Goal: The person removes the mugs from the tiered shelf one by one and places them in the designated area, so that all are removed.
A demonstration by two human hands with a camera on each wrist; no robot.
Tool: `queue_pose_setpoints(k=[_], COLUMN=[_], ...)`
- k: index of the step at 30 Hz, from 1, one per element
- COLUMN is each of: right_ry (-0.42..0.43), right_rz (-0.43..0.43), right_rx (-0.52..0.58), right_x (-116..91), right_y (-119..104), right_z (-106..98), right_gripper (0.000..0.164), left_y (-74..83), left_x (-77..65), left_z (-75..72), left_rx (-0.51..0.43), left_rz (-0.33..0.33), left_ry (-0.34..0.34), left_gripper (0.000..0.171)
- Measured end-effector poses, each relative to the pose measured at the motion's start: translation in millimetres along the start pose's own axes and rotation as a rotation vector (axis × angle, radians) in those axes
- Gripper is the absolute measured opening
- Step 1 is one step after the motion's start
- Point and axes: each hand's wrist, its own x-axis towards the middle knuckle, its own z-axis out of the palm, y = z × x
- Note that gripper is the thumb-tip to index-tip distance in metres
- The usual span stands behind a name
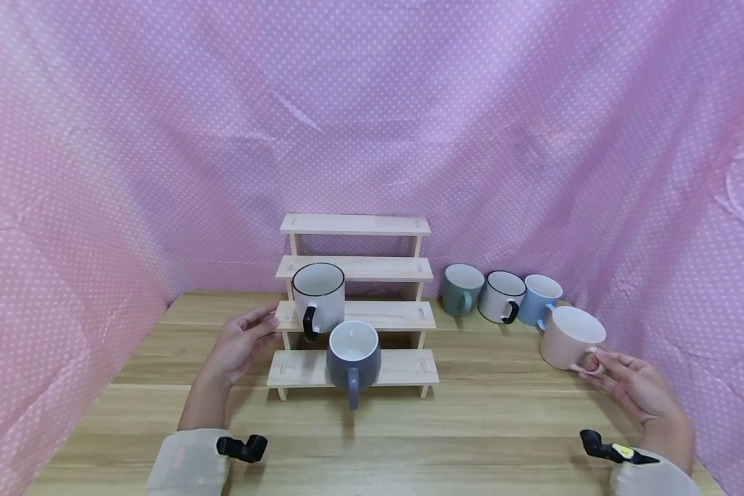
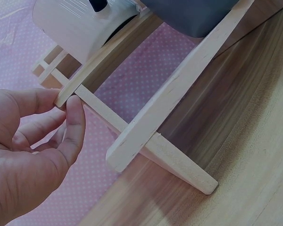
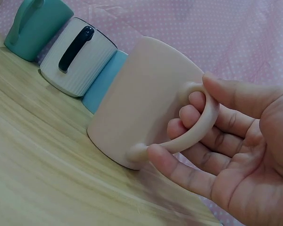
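Observation:
My right hand (image 1: pixel 635 386) grips the handle of a pale pink mug (image 1: pixel 567 339) at the right, its fingers through the loop and the thumb on top, as the right wrist view shows. My left hand (image 1: pixel 242 341) pinches the left end of a shelf board (image 2: pixel 68 92) of the stepped wooden rack (image 1: pixel 384 315). On that board, beside the left hand, stands a white mug (image 1: pixel 327 310) with a black rim and black handle. A grey-blue mug (image 1: pixel 366 368) stands on the lowest board, its handle toward me.
Right of the rack, a green mug (image 1: pixel 455 296), a white mug with black rim (image 1: pixel 494 300) and a light blue mug (image 1: pixel 536 300) stand in a row on the wooden table (image 1: pixel 471 427). A pink dotted cloth (image 1: pixel 372 124) hangs behind and at the sides.

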Motion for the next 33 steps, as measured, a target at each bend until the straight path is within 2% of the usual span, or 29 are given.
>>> queue_pose_setpoints(k=[7, 16, 20, 24, 28, 33], right_ry=[0.047, 0.015, 0.064, 0.186, 0.327, 0.429], right_rz=[0.022, 0.027, 0.075, 0.159, 0.22, 0.226], right_rx=[0.006, 0.045, 0.034, -0.109, -0.339, -0.5], right_x=[-1.5, -2.9, -6.1, -9.6, -12.7, -10.8], right_y=[2.2, 0.6, -3.4, -11.4, -23.9, -40.8], right_z=[-2.3, -4.4, -4.5, -3.3, 2.1, 12.8], right_gripper=[0.037, 0.04, 0.039, 0.034, 0.024, 0.014], left_y=[0.9, 0.9, 1.3, 1.7, 2.3, 3.0], left_x=[-0.7, -0.1, -0.2, -0.2, -0.5, -1.5], left_z=[0.7, 1.4, 2.2, 2.8, 3.1, 2.9], left_rx=[0.004, -0.002, 0.001, -0.005, -0.008, -0.005], left_rz=[-0.009, 0.0, 0.0, -0.003, -0.008, -0.01], left_ry=[0.006, -0.001, 0.0, 0.001, 0.005, 0.01], left_gripper=[0.055, 0.053, 0.053, 0.054, 0.054, 0.054])
